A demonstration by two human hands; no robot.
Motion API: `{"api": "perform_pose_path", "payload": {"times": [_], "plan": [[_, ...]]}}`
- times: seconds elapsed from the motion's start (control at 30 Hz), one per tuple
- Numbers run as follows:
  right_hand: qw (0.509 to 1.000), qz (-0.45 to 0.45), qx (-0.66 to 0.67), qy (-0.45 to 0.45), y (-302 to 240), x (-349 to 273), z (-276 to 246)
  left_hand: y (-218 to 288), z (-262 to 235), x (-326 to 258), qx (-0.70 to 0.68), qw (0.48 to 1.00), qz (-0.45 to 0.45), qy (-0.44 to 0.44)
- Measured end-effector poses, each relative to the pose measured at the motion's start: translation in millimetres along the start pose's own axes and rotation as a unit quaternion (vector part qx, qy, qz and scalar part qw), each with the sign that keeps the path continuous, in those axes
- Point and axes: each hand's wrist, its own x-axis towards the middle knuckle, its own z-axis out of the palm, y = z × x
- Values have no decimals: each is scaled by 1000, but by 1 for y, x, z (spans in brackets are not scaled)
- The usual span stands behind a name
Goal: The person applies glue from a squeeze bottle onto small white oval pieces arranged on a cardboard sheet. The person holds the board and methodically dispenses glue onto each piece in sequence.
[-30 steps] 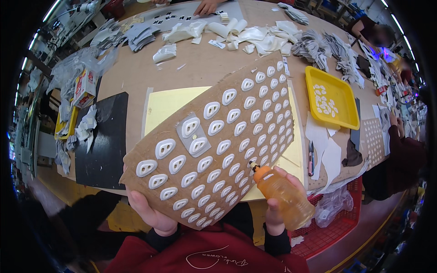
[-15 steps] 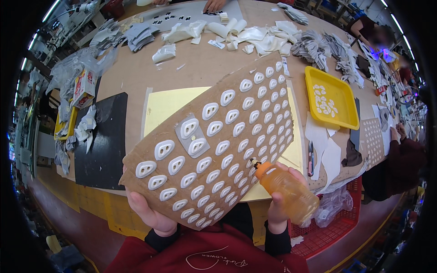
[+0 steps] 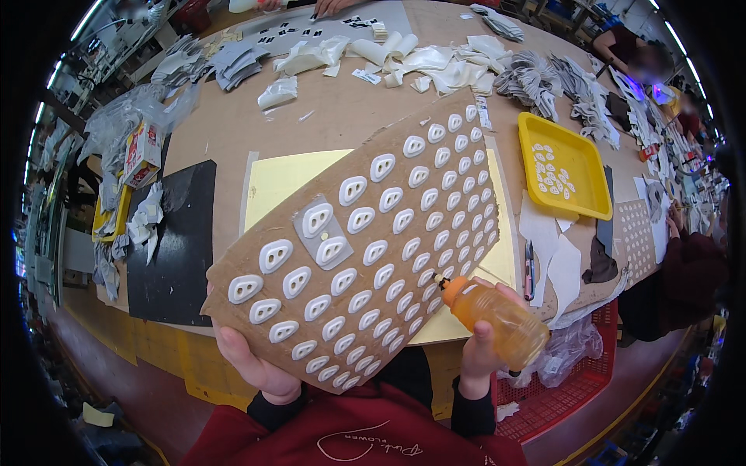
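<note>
A brown board point(image 3: 394, 252) carries rows of small white rounded-triangular pieces, each with two holes. It is tilted, and my left hand point(image 3: 252, 365) grips its lower left edge; those fingers are mostly hidden behind it. My right hand point(image 3: 482, 353) is wrapped round a squeeze bottle point(image 3: 509, 322) of amber liquid with an orange cap. The bottle lies slanted, its narrow nozzle point(image 3: 439, 277) at the pieces on the board's right side; whether it touches one I cannot tell. A clear plastic patch point(image 3: 342, 250) lies around two of the larger white pieces.
A yellow sheet point(image 3: 284, 175) lies under the board. On the right are a yellow tray point(image 3: 563, 206) with several white pieces, a cutter knife point(image 3: 529, 272) and a red basket point(image 3: 559, 412). A black mat point(image 3: 171, 248) lies left. Another person's hands point(image 3: 330, 8) work across the table.
The bottle and my right hand have shifted slightly right. The board has moved a little leftward in my left hand. Across the table, the other person's hands have moved left.
</note>
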Motion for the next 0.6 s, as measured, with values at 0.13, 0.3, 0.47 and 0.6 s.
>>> {"api": "perform_pose_path", "payload": {"times": [0.13, 0.3, 0.47, 0.6], "plan": [[999, 21, 32, -1, -2, -7, 2, 1, 2, 0, -8, 1000, -2, 4], [998, 15, 63, 27, -5, -6, 3, 1, -5, 1, 28, 1000, -4, -4], [995, -1, 12, 95, -7, 7, 18, 2, -10, 2, 71, 997, 9, -32], [999, 10, 3, 43, -2, 9, 17, 4, -7, 3, 74, 996, 2, -51]]}}
